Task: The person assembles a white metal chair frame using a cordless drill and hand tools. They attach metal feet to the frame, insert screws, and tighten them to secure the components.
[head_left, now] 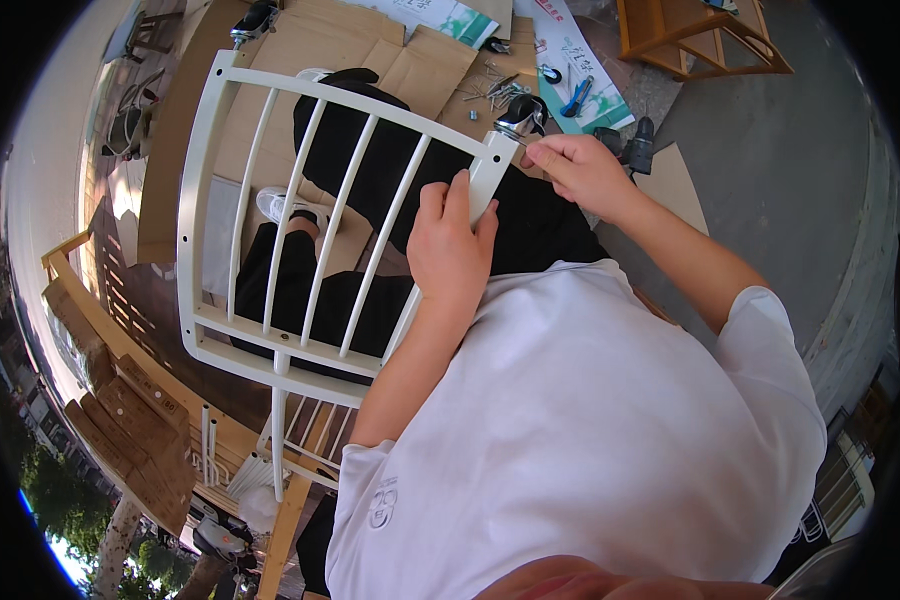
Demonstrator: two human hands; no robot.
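Across my lap lies a white metal frame [350, 97] with several thin bars. My left hand [451, 238] grips its near corner rail, fingers over the top and thumb along the other side. At that corner sits a black swivel caster [521, 115] with a shiny metal fork. Right beside the caster's base, my right hand [577, 172] is closed in a pinch. A thin metal piece seems to show at its fingertips, too small to name. On the frame's far corner is another black caster [256, 20].
Flattened cardboard [425, 70] covers the ground ahead, with loose bolts [500, 90] and a blue-handled cutter [577, 96] on it. A dark power drill [640, 146] stands to the right. A wooden piece of furniture [695, 40] is at upper right, stacked brown cartons [135, 430] at left.
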